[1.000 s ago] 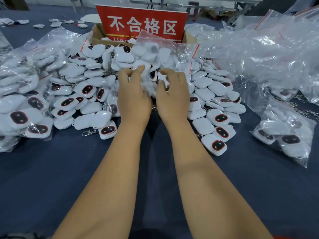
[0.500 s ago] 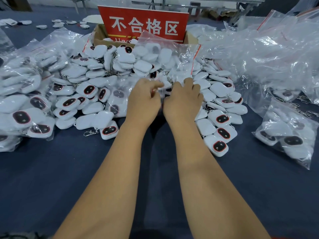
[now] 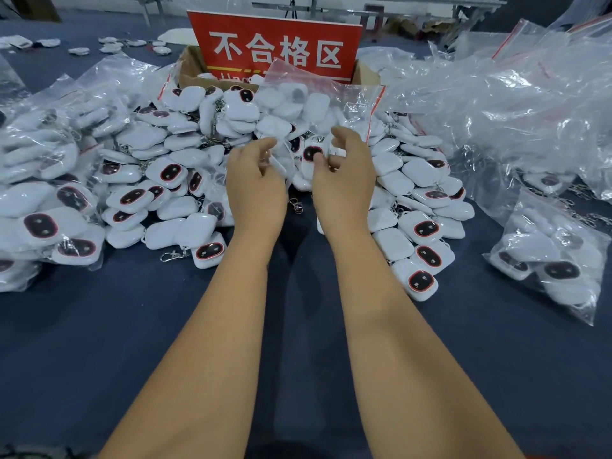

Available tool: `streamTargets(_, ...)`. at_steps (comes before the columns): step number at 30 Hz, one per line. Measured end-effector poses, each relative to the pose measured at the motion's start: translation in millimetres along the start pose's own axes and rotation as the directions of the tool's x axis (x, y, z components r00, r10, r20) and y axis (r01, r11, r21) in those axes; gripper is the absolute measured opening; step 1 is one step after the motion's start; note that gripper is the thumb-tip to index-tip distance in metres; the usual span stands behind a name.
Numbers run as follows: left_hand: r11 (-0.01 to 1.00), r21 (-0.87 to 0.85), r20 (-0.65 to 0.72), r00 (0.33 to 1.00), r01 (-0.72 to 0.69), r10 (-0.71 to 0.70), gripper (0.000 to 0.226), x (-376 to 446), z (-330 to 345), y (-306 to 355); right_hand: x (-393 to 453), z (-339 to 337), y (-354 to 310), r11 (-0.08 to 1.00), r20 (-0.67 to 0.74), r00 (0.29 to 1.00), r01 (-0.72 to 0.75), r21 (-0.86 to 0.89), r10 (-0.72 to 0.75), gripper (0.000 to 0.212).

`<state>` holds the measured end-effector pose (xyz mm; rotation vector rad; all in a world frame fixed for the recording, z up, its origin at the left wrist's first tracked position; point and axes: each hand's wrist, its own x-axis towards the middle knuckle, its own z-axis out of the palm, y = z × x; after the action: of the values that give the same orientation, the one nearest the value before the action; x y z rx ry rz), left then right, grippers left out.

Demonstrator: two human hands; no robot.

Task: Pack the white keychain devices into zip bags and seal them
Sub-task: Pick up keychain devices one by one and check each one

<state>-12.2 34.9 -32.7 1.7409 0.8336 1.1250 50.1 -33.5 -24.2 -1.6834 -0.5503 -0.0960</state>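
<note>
A clear zip bag (image 3: 311,104) with a red strip along its right edge lies on the heap and holds several white keychain devices. My left hand (image 3: 255,183) pinches the bag's lower plastic between thumb and fingers. My right hand (image 3: 344,183) curls round a white keychain device (image 3: 309,155) with a dark oval face, thumb on that face, at the bag's lower edge. I cannot tell whether that device is inside the plastic. Loose keychain devices (image 3: 165,173) are heaped on both sides of my hands.
A red sign (image 3: 278,51) stands in a cardboard box (image 3: 190,66) behind the heap. Filled zip bags lie at the left (image 3: 39,193) and right (image 3: 546,260). A big pile of empty clear bags (image 3: 496,94) fills the back right. Blue cloth table (image 3: 99,326) lies near me.
My hands came down from the bag's upper part toward me, then spread apart. The right hand now has a device under its thumb, and the left pinches the plastic.
</note>
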Motion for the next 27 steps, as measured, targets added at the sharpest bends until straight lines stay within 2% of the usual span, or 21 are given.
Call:
streamTargets(2,0.995,-0.089,0.008,0.999,0.049,-0.048,0.044,-0.4,-1.3,2.2,0.2,2.8,-2.4,0.975,0.021,0.989,-0.15,0.164,0.149,0.035)
streamTargets(4,0.989,-0.119,0.059,0.995,0.088,-0.081,0.038,0.3,-1.2,3.9,1.2,4.1,-2.0,0.921,0.074,0.969,-0.246,0.303,0.234,0.02)
streamTargets(7,0.994,-0.076,0.118,0.991,0.073,-0.064,0.035,-1.1,0.8,4.0,0.7,4.3,-3.3,0.852,0.114,0.959,-0.284,0.439,0.26,0.015)
streamTargets(12,0.999,-0.011,0.075,0.996,0.043,-0.042,0.035,-1.2,3.3,1.9,1.3,7.1,-7.1,0.641,0.216,0.94,-0.337,0.69,0.262,0.011)
streamTargets(14,0.997,-0.049,0.056,0.997,0.063,-0.06,0.031,-0.5,4.5,2.8,-1.5,11.8,-7.4,0.643,0.244,0.934,-0.358,0.677,0.262,0.011)
streamTargets(17,0.984,-0.14,0.005,0.993,0.114,-0.114,0.027,-3.8,6.5,7.9,-8.5,20.6,-6.7,0.671,0.302,0.909,-0.416,0.614,0.287,0.026)
streamTargets(20,0.988,-0.12,0.005,0.995,0.099,-0.099,0.031,-5.0,7.2,6.9,-14.2,25.5,-4.6,0.719,0.366,0.884,-0.455,0.525,0.292,0.029)
streamTargets(23,0.998,-0.024,0.071,0.996,0.055,-0.053,0.026,-3.2,6.2,4.3,-14.8,25.2,-3.3,0.747,0.33,0.891,-0.445,0.494,0.312,0.028)
streamTargets(27,0.999,0.008,0.087,0.995,0.043,-0.043,0.02,-3.0,5.2,4.1,-11.7,21.7,1.8,0.808,0.251,0.922,-0.381,0.45,0.295,0.028)
